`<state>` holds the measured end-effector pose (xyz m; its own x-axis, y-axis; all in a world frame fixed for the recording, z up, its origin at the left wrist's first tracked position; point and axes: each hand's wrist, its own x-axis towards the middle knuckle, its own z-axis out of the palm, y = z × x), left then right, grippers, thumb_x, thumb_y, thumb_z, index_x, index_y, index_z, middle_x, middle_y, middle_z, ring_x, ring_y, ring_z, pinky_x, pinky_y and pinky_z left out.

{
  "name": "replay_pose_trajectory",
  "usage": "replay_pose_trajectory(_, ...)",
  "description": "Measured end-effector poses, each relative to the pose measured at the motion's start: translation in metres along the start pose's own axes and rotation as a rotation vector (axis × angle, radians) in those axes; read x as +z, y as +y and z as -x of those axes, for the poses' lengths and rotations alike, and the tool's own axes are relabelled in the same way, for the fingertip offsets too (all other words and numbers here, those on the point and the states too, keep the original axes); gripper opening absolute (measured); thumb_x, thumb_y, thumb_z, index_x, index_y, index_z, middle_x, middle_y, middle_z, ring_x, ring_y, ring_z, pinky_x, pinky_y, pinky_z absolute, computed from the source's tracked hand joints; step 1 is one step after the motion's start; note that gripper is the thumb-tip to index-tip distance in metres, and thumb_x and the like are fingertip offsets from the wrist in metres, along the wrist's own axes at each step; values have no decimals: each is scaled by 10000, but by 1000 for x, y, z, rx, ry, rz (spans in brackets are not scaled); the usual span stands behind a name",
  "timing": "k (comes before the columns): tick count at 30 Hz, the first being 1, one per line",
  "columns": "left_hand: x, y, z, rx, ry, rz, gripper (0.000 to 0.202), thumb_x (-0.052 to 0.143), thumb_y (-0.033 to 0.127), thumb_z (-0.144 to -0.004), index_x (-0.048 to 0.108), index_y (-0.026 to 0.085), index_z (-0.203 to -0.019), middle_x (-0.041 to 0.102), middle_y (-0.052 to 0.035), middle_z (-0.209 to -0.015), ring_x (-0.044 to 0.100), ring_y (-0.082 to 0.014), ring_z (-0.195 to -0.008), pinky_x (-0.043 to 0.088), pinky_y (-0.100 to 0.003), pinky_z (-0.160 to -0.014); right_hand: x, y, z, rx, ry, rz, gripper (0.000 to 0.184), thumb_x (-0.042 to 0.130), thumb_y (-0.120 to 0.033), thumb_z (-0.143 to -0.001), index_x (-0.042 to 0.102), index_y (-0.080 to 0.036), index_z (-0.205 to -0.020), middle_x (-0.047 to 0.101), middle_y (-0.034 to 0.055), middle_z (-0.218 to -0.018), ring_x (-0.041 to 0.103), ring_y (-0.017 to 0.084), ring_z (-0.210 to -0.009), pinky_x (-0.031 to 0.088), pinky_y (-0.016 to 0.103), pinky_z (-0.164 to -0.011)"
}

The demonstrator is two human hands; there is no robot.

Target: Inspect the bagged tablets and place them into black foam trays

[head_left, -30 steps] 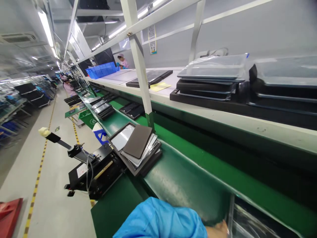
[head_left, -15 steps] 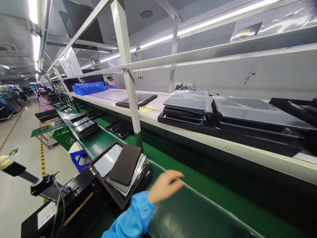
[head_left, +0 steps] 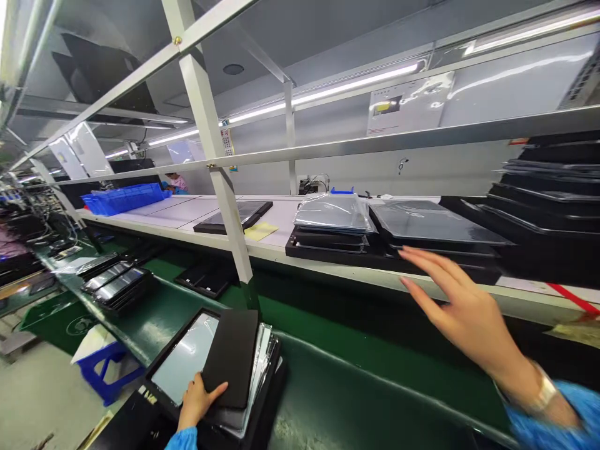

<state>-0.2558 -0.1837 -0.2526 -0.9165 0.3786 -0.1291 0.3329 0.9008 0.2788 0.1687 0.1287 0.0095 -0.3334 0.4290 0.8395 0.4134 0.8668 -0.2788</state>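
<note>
My left hand (head_left: 197, 398) is closed on the left edge of a flat dark sheet (head_left: 232, 356), thumb on top. Beneath the sheet lie plastic-wrapped thin panels (head_left: 262, 350), in a black tray (head_left: 155, 375) on the green bench. A pale grey panel (head_left: 185, 359) shows at the tray's left side. My right hand (head_left: 462, 315) is raised in the air at the right, fingers stretched out and holding nothing. Behind its fingertips, on the white shelf, is a stack topped by a grey film-covered panel (head_left: 431, 222). Whether they touch it I cannot tell.
Another wrapped stack (head_left: 332, 212) stands on the shelf, with a tall pile of black trays (head_left: 548, 187) at the right. A white post (head_left: 206, 125) rises from the bench. Further left are a blue bin (head_left: 124, 199), more panels (head_left: 115, 284) and a blue stool (head_left: 107, 369).
The view has turned right. Earlier, only one hand showed, over the bench right of the tray. Now my left hand grips the dark sheet and my right hand is raised near the shelf.
</note>
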Motion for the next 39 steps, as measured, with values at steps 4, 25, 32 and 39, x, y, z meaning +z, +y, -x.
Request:
replay_pose_trajectory(4, 14, -9, -14, -31, -2, -28, 738, 609, 632, -733, 565, 91, -1233, 706, -264, -1231, 677, -417, -1221, 530, -459, -992, 42, 8, -88, -324, -208, 288, 556, 453, -318, -1074, 339, -117, -1579, 404, 230, -1605, 365, 391, -1511, 355, 620, -1212)
replay_pose_trajectory(25, -18, 0, -13, -112, -205, 406, 564, 844, 443, -648, 647, 121, -1067, 796, -184, -1081, 743, -381, -1120, 592, -414, -983, 72, 20, -124, -515, -366, 545, 313, 441, -103, -1006, 639, -57, -1243, 757, 178, -1113, 730, 309, -948, 589, 452, -886)
replay_pose_trajectory(32, -63, 29, 32, -252, -298, 1180, 578, 845, 307, -798, 626, 164, -1313, 789, -134, -1199, 729, -336, -1193, 593, -438, -1030, 61, 13, -108, -591, -171, 597, 493, 434, 117, -801, 647, -3, -1230, 740, 228, -1197, 729, 327, -1078, 592, 436, -928)
replay_pose_trajectory(39, -67, 119, 101, -294, -406, 1642, 576, 768, 128, -801, 657, 240, -1355, 776, -57, -1250, 721, -260, -1195, 585, -326, -1001, 22, 9, -97, -720, 120, 557, 417, 431, 108, -870, 712, -67, -1125, 804, 119, -1038, 766, 270, -941, 622, 384, -862)
